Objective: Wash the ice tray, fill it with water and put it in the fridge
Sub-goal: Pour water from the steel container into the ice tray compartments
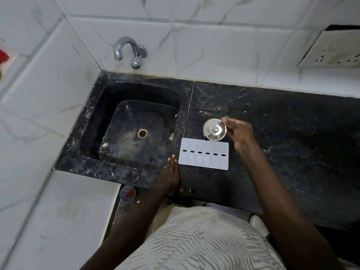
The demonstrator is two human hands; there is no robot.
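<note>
The ice tray (203, 153) lies flat on the black counter (282, 145), near the counter's front edge and just to the right of the sink (129, 123). It appears to sit face-down or covered, since a row of dark slots runs along its middle; which of the two cannot be told. A round steel lid (214, 129) sits on a container just behind the tray's far edge, touching or nearly touching it.

The right hand (238, 133) is at the right side of the steel lid, fingers loosely curled with the tips at the lid's rim. Whether it grips the lid or only touches it cannot be told. The left hand (171, 172) lies flat and open on the counter beside the tray's left edge, holding nothing.

Judged step: clearing access to the tray before washing. Nothing has been washed yet, and the tap (128, 51) shows no water running.

Recommended procedure:
- Move the lidded container toward the back edge of the counter, well clear of the tray.
- Pick up the tray by its long edges with both hands; thin plastic is likely to flex.
- Carry it left over the sink rim and hold it under the spout before opening the tap.
- Rinse each compartment in turn.
</note>
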